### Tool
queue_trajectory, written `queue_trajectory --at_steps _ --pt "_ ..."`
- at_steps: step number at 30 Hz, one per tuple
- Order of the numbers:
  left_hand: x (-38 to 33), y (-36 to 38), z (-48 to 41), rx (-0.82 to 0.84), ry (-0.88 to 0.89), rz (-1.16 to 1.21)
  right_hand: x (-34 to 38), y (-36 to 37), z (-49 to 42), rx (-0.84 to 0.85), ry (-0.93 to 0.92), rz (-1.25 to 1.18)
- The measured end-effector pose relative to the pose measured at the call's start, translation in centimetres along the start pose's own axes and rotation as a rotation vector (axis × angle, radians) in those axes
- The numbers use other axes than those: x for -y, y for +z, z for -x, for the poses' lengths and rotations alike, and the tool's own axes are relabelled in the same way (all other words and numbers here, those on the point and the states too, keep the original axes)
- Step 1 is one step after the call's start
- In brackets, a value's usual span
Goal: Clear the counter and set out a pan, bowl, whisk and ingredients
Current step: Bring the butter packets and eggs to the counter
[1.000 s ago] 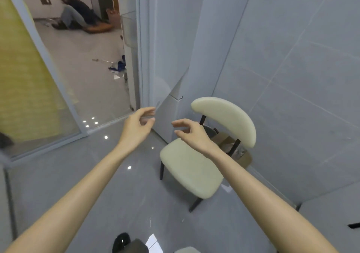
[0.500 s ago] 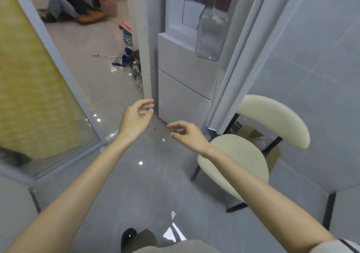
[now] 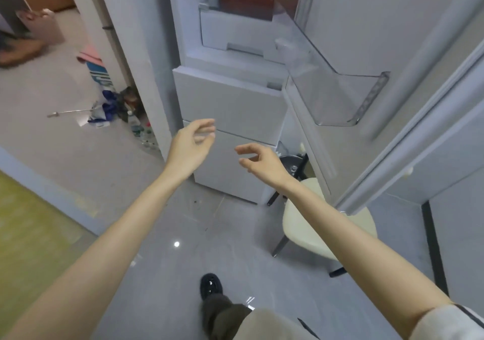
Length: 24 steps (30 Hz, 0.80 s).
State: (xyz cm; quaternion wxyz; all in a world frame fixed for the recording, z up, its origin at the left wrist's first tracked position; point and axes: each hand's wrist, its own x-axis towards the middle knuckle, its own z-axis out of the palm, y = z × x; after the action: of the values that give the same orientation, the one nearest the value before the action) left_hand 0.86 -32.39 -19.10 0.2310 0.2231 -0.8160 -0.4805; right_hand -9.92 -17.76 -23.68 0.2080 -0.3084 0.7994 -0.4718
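Head view, tilted down at a grey tiled floor [image 3: 157, 221]. Far left of the floor: litter and bottles [image 3: 123, 109] heaped against a pillar, nothing to do with the job. Next, the left hand [image 3: 192, 143], raised in the air ahead of the lower drawer fronts, fingers loosely curled and apart, nothing in them. Centre: the fridge [image 3: 230, 98] stands open; the part of the upper compartment in frame shows only a white crisper drawer [image 3: 235, 33], pushed in. Just right of the left one hovers the right hand [image 3: 262, 161], thumb and forefinger parted, other fingers slack, holding nothing. Further right, the open fridge door [image 3: 366, 25] carries a clear door shelf [image 3: 335, 96] that looks bare (glare, so not certain). A cream chair [image 3: 314, 229] sits under the door. No pan, bowl, whisk or ingredients in sight, and no counter. Judgement: ingredients, if kept here, sit higher in the fridge or inside the drawer. Expect them cold, perhaps damp and slippery; eggs fragile, cartons soft-sided. Grip round the body, not the cap.
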Motion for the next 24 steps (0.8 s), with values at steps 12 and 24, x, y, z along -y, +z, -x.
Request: queue_trajectory --at_steps 12,24 --pt "2.1 -2.3 -19.1 0.242 0.168 0.031 2.7 2.2 -14.5 -0.237 0.126 -0.002" --pt "-3.8 -2.1 -29.2 0.565 0.460 0.253 9.2 -1.1 -15.4 -0.611 0.211 0.063"
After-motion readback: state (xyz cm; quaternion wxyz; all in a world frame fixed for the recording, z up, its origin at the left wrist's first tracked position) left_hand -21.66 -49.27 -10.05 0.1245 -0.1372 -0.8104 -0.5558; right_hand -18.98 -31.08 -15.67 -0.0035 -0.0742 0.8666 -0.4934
